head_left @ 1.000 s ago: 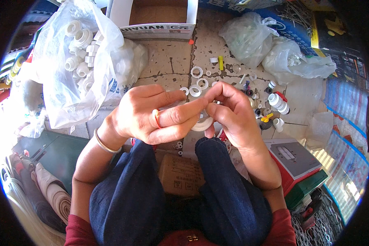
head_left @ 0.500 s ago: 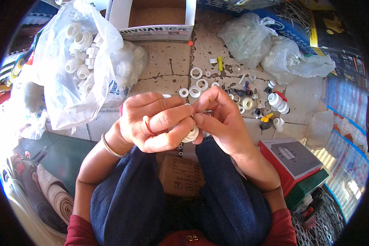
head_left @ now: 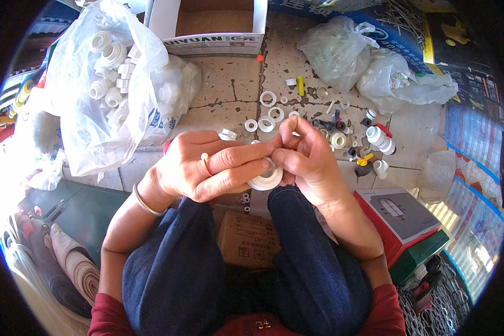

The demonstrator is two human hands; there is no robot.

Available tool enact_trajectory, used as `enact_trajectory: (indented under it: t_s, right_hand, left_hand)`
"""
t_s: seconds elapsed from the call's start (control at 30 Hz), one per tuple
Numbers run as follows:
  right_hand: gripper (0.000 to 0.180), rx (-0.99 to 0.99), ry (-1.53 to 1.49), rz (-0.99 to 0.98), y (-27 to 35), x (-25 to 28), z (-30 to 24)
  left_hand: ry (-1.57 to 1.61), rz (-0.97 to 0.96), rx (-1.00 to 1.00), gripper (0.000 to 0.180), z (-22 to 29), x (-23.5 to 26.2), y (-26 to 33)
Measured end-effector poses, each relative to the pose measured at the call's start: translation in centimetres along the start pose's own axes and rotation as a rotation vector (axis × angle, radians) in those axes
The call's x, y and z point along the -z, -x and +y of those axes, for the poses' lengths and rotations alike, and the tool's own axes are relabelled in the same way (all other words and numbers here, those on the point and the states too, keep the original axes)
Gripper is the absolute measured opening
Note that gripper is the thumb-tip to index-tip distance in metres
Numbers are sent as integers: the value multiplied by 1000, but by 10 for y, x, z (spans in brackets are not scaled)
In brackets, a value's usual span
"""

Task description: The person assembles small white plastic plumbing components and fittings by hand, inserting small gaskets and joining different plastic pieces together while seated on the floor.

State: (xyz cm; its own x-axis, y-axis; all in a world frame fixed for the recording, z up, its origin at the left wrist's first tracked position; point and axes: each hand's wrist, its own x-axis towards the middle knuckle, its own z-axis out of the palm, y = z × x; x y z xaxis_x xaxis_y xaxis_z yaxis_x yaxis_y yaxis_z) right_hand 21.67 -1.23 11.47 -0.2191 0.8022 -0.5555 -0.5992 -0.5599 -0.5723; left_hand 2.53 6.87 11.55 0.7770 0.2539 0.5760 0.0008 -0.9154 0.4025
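Observation:
A round white plastic pipe fitting [head_left: 266, 179] with an open centre is between my hands, above my knees. My left hand [head_left: 204, 168], with a bangle at the wrist and a beaded red ring, is closed around the fitting from the left. At its upper right edge, the thumb and index finger of my right hand [head_left: 308, 159] are pinched together against the left fingertips. Whatever lies in that pinch is too small to make out. My fingers cover much of the fitting. Just beyond my left hand lies another white fitting [head_left: 227, 134].
Several white rings [head_left: 267, 99] and small plastic parts lie on the tiled floor [head_left: 224, 84]. A clear bag of white fittings [head_left: 109, 89] stands at left; other bags [head_left: 339, 56] lie far right. A white carton [head_left: 213, 43] is at the back, a red-and-grey box [head_left: 397, 215] at right.
The fitting has tilted, so its round face and open centre now show more. My left hand has shifted slightly, uncovering the white fitting behind it. My right hand remains pinched.

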Motion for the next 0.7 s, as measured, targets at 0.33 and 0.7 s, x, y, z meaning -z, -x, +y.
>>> enact_trajectory:
  t_s: [0.33,0.7]
  right_hand:
    - [18,394,369,-116,6,4,-3]
    - [43,1022,1173,-212,11,6,-19]
  left_hand:
    - [-71,32,-51,25,3,0,1]
    - [-85,103,-36,29,6,-3,0]
